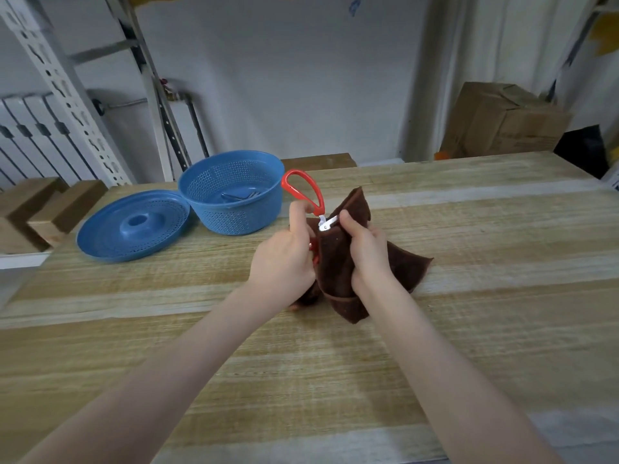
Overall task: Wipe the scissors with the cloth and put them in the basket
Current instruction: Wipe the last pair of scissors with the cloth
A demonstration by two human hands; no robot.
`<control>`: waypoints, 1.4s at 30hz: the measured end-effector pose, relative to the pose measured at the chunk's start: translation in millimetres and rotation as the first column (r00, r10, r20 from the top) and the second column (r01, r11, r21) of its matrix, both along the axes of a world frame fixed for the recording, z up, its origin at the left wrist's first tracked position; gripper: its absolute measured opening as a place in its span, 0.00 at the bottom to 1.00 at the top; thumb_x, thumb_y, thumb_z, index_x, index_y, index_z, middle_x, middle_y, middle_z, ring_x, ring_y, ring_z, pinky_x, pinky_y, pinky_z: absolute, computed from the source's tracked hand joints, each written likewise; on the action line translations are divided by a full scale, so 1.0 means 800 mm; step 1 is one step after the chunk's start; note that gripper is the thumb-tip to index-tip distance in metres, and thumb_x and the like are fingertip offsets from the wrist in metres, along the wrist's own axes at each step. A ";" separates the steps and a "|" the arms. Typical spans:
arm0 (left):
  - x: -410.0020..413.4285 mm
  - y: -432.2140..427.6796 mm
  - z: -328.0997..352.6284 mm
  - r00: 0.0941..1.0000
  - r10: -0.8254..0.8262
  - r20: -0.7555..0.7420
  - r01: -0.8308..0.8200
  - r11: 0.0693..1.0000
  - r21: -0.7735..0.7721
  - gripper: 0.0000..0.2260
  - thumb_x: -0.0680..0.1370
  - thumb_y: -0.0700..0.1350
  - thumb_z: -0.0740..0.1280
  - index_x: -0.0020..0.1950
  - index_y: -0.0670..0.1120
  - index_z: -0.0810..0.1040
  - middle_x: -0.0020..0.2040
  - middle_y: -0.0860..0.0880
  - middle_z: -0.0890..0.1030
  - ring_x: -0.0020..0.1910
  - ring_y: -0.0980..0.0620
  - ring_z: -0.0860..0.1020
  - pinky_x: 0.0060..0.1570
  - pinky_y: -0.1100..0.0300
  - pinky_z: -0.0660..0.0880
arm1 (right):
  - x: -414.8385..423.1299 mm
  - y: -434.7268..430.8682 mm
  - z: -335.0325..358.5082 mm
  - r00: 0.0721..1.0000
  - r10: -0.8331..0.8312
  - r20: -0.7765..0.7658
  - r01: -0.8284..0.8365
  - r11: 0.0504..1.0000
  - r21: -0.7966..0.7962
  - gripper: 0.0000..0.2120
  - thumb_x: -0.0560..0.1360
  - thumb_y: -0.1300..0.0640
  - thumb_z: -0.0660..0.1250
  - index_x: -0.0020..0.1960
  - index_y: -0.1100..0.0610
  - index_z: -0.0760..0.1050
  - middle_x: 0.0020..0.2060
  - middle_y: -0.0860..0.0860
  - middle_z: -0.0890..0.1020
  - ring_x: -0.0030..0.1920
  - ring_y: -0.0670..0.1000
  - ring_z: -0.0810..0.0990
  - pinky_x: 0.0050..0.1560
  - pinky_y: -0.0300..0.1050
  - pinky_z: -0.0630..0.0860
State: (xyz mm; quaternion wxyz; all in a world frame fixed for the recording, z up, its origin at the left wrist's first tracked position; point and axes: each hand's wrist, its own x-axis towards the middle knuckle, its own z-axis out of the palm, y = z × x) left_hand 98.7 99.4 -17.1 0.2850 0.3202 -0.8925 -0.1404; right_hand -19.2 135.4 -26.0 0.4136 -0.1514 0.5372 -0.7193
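Observation:
Red-handled scissors (pixel 315 195) stand above the wooden table, one handle loop up, the metal pivot showing. My left hand (pixel 284 256) grips the lower handle. A dark brown cloth (pixel 338 262) is wrapped round the blades, which are hidden inside it. My right hand (pixel 365 249) holds the cloth, squeezing it round the blades. The blue perforated basket (pixel 234 219) sits just left of the scissors, with some metal utensils lying in its bottom.
A blue perforated lid (pixel 110 242) lies upturned against the basket's left side. Wooden blocks (pixel 40 209) sit at the table's far left edge. Cardboard boxes (pixel 502 122) stand behind the table at the right, metal shelving at the back left.

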 end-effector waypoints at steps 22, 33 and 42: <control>-0.003 -0.014 -0.012 0.996 0.067 0.058 -0.067 0.998 -0.013 0.25 0.72 0.35 0.61 0.59 0.54 0.53 0.44 0.47 0.81 0.40 0.42 0.79 0.38 0.46 0.76 | 0.001 -0.008 -0.002 0.993 -0.009 0.118 0.004 0.999 0.045 0.05 0.74 0.59 0.72 0.45 0.61 0.82 0.40 0.56 0.85 0.43 0.56 0.85 0.45 0.47 0.82; 0.002 -0.008 -0.008 0.996 0.080 0.042 -0.080 0.997 -0.006 0.23 0.72 0.40 0.59 0.65 0.47 0.57 0.43 0.48 0.80 0.39 0.42 0.78 0.36 0.48 0.75 | 0.002 0.002 -0.016 0.986 0.064 0.153 -0.061 0.998 -0.024 0.16 0.79 0.49 0.65 0.56 0.61 0.80 0.49 0.58 0.85 0.48 0.57 0.85 0.53 0.53 0.81; 0.000 -0.013 -0.007 0.991 0.092 0.094 -0.092 0.996 -0.011 0.27 0.71 0.32 0.62 0.61 0.53 0.54 0.41 0.48 0.80 0.38 0.45 0.79 0.34 0.47 0.76 | 0.004 0.004 -0.015 0.975 0.213 -0.068 -0.217 0.974 -0.063 0.05 0.79 0.61 0.65 0.49 0.58 0.80 0.41 0.54 0.85 0.43 0.52 0.85 0.41 0.43 0.81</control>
